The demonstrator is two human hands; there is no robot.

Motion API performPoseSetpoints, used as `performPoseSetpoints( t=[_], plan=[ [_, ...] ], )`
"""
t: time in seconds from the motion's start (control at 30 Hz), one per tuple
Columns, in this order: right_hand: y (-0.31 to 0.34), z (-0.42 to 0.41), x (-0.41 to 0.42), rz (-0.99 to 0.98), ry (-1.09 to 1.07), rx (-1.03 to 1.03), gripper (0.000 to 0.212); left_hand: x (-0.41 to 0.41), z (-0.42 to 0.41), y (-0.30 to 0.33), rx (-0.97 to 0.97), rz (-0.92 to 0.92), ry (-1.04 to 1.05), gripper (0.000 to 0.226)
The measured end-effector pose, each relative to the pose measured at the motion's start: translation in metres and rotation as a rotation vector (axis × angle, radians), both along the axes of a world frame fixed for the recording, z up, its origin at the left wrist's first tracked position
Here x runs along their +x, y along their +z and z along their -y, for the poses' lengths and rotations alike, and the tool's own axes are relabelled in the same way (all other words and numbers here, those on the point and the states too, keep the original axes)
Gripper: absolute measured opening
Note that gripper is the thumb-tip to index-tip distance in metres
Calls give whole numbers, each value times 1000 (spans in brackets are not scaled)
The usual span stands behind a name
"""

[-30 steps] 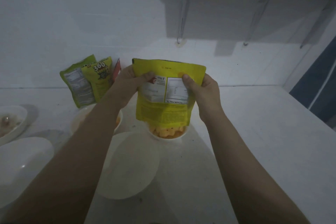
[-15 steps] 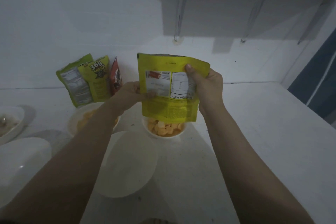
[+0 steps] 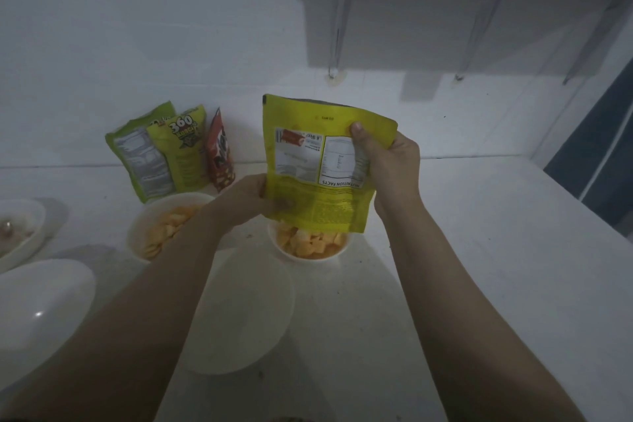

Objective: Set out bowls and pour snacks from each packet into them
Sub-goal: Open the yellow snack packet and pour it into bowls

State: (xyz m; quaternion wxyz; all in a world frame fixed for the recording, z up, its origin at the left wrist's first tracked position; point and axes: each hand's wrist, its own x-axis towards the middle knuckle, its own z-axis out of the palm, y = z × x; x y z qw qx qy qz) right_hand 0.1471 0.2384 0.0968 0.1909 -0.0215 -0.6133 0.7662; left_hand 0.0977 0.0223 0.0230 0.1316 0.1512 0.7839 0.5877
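I hold a yellow snack packet (image 3: 318, 202) upside down, its mouth just above a small white bowl (image 3: 310, 255) full of orange snack pieces. My right hand (image 3: 387, 164) grips the packet's upper right edge, thumb on the label. My left hand (image 3: 251, 200) pinches its lower left corner. A second bowl (image 3: 144, 223) to the left holds orange snacks, partly hidden by my left forearm. An empty white bowl (image 3: 253, 312) sits nearer me, between my arms.
Two green packets (image 3: 161, 151) and a red packet (image 3: 219, 154) lean against the back wall. Two more white bowls lie at the left edge, one empty (image 3: 37, 312), one with something pale inside (image 3: 17, 233). The white counter ends at the right; a shelf hangs overhead.
The packet has risen above the bowl. My left hand slid from the packet's upper part down to its lower left corner. My right hand stayed near the top edge.
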Motion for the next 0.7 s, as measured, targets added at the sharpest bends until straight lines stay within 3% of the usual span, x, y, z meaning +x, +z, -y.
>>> performPoseSetpoints(
  t=[0.13, 0.23, 0.37, 0.6, 0.7],
  plan=[
    [-6, 0, 0, 38, 15, 110, 12, 3, -13, 30, 275, -62, 59, 29],
    [-11, -2, 1, 46, 33, 69, 8, 1, -21, 39, 376, -124, 162, 25],
    [-34, -9, 6, 183, 163, 260, 31, 0, -25, 35, 564, -125, 223, 29],
    [-67, -11, 6, 353, 295, 452, 20, 0, -25, 36, 704, -136, 281, 19],
    [-67, -10, 8, 308, 189, 331, 16, -3, -21, 34, 719, -100, 334, 18]
  ],
)
